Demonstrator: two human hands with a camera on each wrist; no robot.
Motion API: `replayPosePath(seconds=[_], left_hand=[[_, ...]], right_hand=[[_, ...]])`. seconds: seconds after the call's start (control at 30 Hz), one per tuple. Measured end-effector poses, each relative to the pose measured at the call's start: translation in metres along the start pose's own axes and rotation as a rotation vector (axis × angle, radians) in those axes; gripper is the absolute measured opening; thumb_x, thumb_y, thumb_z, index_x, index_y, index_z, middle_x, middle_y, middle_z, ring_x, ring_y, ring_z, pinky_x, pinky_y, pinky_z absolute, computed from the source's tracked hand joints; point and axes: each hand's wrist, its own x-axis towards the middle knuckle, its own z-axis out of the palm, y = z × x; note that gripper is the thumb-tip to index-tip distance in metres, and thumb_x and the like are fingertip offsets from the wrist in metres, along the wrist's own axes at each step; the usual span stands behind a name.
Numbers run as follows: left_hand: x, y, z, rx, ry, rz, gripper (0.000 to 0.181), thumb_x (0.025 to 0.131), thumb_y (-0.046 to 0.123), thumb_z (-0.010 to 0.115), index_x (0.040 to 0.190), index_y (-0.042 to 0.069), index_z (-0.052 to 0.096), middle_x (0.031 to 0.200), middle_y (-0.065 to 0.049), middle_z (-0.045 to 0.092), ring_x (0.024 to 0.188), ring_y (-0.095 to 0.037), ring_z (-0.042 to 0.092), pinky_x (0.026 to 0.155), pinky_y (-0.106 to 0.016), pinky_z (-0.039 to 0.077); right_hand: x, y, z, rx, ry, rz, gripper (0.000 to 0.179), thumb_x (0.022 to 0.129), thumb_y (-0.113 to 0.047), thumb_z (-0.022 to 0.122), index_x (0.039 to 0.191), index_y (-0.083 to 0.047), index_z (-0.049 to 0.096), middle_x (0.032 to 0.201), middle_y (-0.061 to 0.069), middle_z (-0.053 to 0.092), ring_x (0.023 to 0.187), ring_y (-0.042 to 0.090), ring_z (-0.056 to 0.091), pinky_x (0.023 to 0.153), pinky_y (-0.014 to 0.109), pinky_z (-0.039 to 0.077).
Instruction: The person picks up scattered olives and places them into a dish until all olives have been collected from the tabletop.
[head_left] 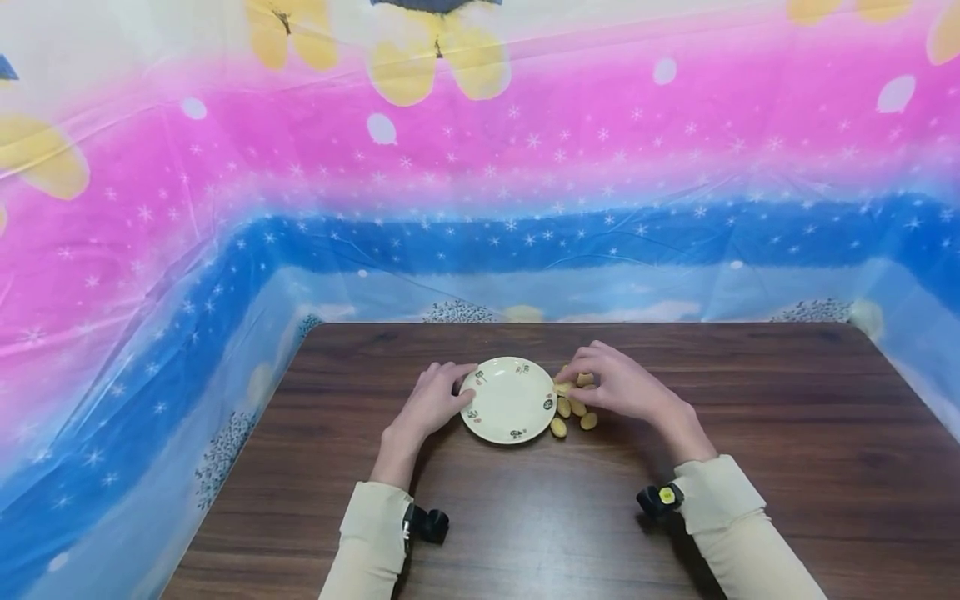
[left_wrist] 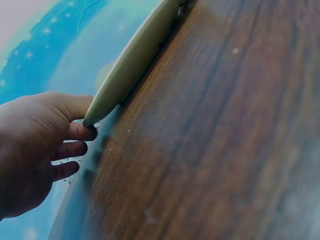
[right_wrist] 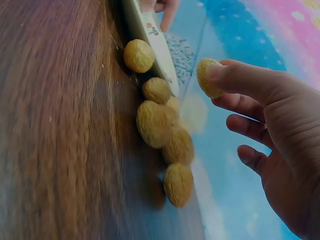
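Observation:
A round cream plate with small dark and red motifs near its rim lies on the table. My left hand pinches its left rim between thumb and fingers; the left wrist view shows the plate edge-on. At the plate's right side my right hand holds one small yellow potato between thumb and forefinger, raised beside the rim. The other fingers of that hand are loosely bent. Below it, several more wrinkled yellow potatoes lie in a cluster on the table, the nearest close against the plate.
The dark wood-grain table ends at a far edge in front of a pink and blue patterned cloth, which also hangs along both sides. A black wrist camera is on the left sleeve and another camera on the right.

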Motion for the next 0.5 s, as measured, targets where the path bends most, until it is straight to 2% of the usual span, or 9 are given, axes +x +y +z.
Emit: replayPosePath(seconds=[0.3,0.5], left_hand=[[0.001,-0.001,0.001,-0.024,0.015,0.003,0.045,0.095,0.022,0.061,0.139,0.016,0.059,0.082,-0.001,0.05,0.084,-0.021,0.038,0.081,-0.038,0.028],[0.0,-0.003,0.003,-0.033,-0.006,-0.012,0.045,0.096,0.024,0.061,0.141,0.017,0.058,0.087,0.0,0.051,0.086,-0.019,0.039,0.077,-0.035,0.032]], right_hand=[[0.024,-0.007,0.01,0.063,-0.004,0.033,0.02,0.089,-0.028,0.075,0.109,-0.029,0.076,0.1,-0.013,0.065,0.094,0.019,0.054,0.078,0.034,0.044],[0.04,-0.009,0.02,0.052,-0.053,0.029,0.02,0.09,-0.03,0.073,0.11,-0.03,0.076,0.103,-0.014,0.065,0.093,0.015,0.053,0.08,0.032,0.044]])
